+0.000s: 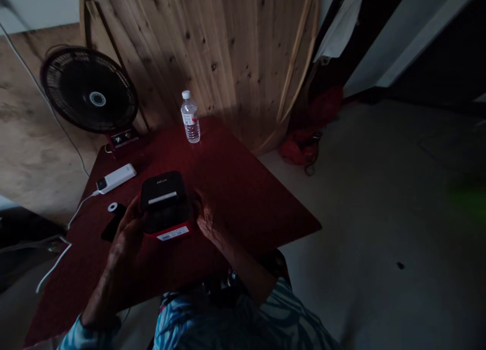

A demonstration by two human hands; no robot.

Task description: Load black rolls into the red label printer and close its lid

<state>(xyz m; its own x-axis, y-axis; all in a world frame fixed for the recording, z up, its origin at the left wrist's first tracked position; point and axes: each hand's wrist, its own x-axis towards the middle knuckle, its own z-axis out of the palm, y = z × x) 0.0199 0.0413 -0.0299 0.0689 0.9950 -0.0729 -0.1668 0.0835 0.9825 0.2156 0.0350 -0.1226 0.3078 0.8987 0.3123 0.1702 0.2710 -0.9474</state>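
A small black-and-red box (167, 211) sits at the near part of the dark red table, between my two hands. Its black top has small lettering and a pale strip across it, and a white label shows on its red front side. My left hand (129, 224) grips the left side, with its fingers partly hidden. On the opposite side my right hand (207, 217) is curled against the box, its fingertips in shadow. Just left of my left hand are a small dark roll with a white ring-shaped end (112, 207) and a flat black object (110, 230).
On the red table (243, 188) stand a clear water bottle (191, 120) and a black fan (93, 94). A white power bank (117, 178) with a cable lies at the left. Wooden boards (220, 51) lean behind, and a red bag (301, 146) is on the floor.
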